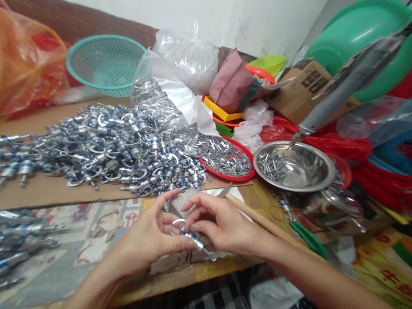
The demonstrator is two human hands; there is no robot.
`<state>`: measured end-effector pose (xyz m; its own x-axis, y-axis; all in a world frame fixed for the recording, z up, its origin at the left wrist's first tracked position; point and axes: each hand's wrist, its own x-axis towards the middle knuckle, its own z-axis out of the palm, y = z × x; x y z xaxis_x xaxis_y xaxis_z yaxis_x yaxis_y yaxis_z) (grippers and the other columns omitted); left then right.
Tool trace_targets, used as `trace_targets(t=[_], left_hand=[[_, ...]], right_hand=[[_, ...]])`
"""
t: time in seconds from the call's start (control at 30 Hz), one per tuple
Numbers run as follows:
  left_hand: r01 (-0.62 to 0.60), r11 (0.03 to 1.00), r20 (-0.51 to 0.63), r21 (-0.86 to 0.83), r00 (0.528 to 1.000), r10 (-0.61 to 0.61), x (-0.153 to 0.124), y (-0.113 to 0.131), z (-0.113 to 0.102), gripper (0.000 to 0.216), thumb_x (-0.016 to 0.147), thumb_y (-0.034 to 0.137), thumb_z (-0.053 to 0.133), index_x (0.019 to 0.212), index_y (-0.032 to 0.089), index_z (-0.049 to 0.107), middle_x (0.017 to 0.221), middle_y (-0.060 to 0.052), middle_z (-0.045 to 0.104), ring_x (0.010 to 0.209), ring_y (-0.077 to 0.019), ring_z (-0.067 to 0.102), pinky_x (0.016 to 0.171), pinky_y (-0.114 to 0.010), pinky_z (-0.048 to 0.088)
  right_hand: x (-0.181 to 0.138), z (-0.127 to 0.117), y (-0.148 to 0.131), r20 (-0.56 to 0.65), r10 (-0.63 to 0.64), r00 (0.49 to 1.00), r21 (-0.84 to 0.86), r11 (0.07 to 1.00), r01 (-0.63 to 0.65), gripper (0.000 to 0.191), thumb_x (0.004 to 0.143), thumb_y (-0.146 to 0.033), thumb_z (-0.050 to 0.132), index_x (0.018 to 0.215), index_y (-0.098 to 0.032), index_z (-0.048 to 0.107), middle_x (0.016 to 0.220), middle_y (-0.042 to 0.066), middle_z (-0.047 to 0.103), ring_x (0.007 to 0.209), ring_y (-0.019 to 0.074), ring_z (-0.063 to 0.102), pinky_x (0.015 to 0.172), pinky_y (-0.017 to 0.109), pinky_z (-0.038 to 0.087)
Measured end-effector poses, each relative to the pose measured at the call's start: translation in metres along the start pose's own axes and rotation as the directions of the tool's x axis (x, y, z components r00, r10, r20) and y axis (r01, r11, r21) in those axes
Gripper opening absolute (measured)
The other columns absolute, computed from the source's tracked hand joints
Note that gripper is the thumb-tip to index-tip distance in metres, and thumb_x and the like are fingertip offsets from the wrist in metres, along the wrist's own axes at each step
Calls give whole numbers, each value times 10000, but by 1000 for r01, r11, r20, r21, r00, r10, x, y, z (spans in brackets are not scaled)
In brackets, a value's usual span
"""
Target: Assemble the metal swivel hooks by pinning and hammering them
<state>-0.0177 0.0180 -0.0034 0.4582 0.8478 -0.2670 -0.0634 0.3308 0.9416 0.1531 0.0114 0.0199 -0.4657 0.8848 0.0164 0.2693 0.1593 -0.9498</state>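
Note:
Near the table's front edge, my left hand (147, 239) grips a small silver-and-blue metal fitting (201, 245) between thumb and fingers. The fitting has a cylindrical body, a small eye at its lower end and a pale curved clip at its upper end. From the other side my right hand (223, 220) closes its thumb and fingertips on the upper part of the same fitting; whether a smaller part is pinched there is hidden. A big heap of similar fittings (125, 144) lies on cardboard just beyond both hands. More fittings (4, 254) lie at the left.
A red plate (248, 173) of small metal pieces and a steel bowl (323, 172) with pins stand beyond my right hand. A wooden stick (262, 220) lies beside my right wrist. A grey-handled tool (348, 87) slants over the bowl. A teal basket (104, 42) stands behind the heap.

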Motion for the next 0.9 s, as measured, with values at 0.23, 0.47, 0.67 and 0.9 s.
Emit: trace_targets(t=[0.23, 0.47, 0.67, 0.9], left_hand=[[-8, 999, 0, -42, 1000, 8, -2, 2, 3, 974, 523, 187, 819, 1314, 186, 250, 728, -11, 665, 650, -199, 648, 596, -310, 480], [-18, 999, -8, -31, 1000, 17, -2, 3, 3, 963, 521, 192, 824, 1310, 197, 272, 699, 12, 642, 618, -179, 625, 585, -298, 478], [-8, 1000, 5, -23, 1000, 8, -2, 3, 2, 973, 538, 180, 814, 1328, 184, 245, 704, -2, 663, 631, -182, 639, 586, -288, 480], [-25, 1000, 25, -18, 999, 26, -2, 0, 0, 959, 536, 176, 822, 1315, 197, 263, 737, -20, 681, 629, -179, 642, 576, -275, 480]], right_hand=[[-14, -14, -7, 22, -163, 986, -362, 918, 160, 262, 763, -21, 485, 961, -180, 546, 816, 22, 643, 762, 133, 621, 699, 242, 488], [-36, -21, -13, 67, -176, 982, -718, 675, 170, 326, 765, 39, 418, 923, -151, 632, 869, 77, 601, 827, 183, 551, 708, 287, 437], [-11, -3, -13, -171, 68, 983, -335, 934, -123, 75, 733, -98, 618, 729, -159, 663, 709, 3, 632, 674, 119, 577, 615, 213, 424], [0, 3, -6, -139, 134, 981, -356, 918, -176, 68, 677, -123, 594, 687, -173, 638, 571, -30, 595, 520, 93, 519, 477, 188, 351]])
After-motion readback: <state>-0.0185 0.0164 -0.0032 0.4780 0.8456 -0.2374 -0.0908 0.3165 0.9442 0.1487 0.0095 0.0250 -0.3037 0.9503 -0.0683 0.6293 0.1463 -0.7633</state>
